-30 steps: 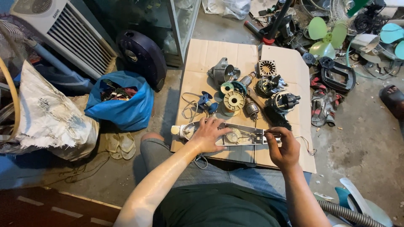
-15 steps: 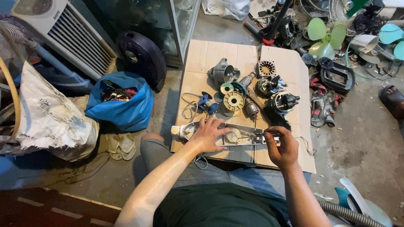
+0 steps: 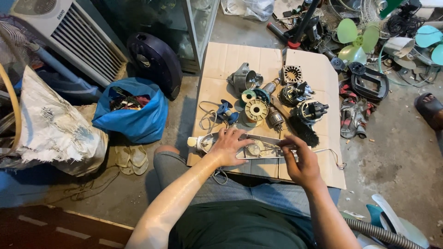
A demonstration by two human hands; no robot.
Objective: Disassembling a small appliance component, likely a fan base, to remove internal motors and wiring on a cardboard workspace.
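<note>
Underneath everything lies a flat sheet of brown cardboard (image 3: 221, 60) on the rough concrete floor, strewn with metal motor parts and a ribbed cream plastic disc (image 3: 256, 110). Along its near edge lies a long, pale plastic housing (image 3: 265, 146), opened and shallow. The left hand (image 3: 229, 146) presses flat on the housing's left end, fingers spread. The right hand (image 3: 300, 161) has its grip pinched together on something small and thin at the housing's right end.

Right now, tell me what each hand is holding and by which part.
The left hand presses down on the white appliance casing near its left end. The right hand pinches something small at the casing's right end; what it grips cannot be told.
</note>
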